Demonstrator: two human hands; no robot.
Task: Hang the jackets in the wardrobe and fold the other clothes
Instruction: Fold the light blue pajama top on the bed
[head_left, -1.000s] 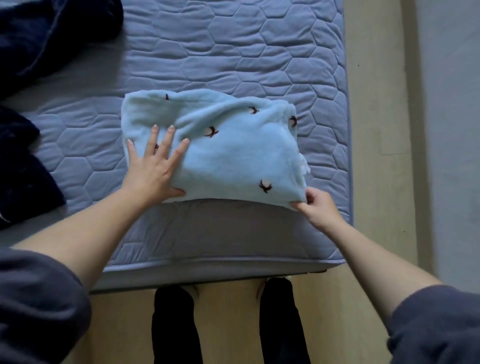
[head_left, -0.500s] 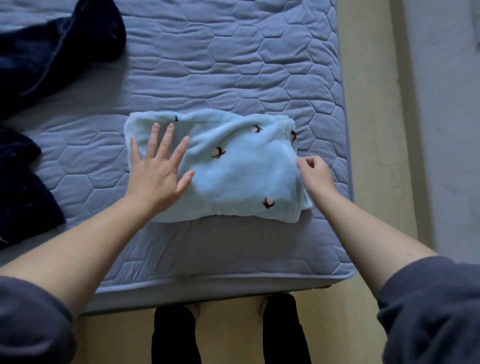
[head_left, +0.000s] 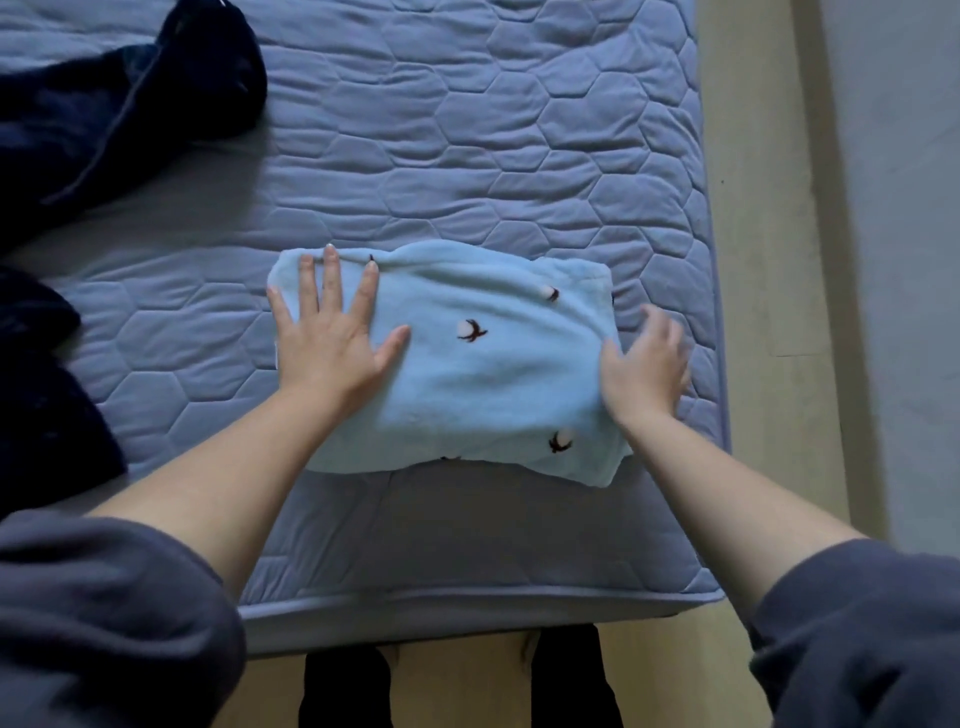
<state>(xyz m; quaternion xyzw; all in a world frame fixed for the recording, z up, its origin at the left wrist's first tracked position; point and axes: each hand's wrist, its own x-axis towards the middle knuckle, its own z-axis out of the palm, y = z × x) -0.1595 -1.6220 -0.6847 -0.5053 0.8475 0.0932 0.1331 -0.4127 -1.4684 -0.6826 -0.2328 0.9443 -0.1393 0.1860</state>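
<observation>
A light blue fleece garment with small dark cotton-flower prints lies folded into a rectangle on the blue quilted mattress. My left hand presses flat on its left end, fingers spread. My right hand rests on the garment's right edge; it is motion-blurred and its fingers look loosely extended. Dark navy clothing lies bunched at the mattress's far left.
More navy fabric lies at the left edge of the mattress. The mattress's right edge meets a pale wooden floor strip and a grey wall. My feet in dark socks stand at the near edge.
My right hand let go of the garment's near right corner and moved up to its right edge, opening flat. The folded garment now lies tidier; my left hand stayed pressing the left end.
</observation>
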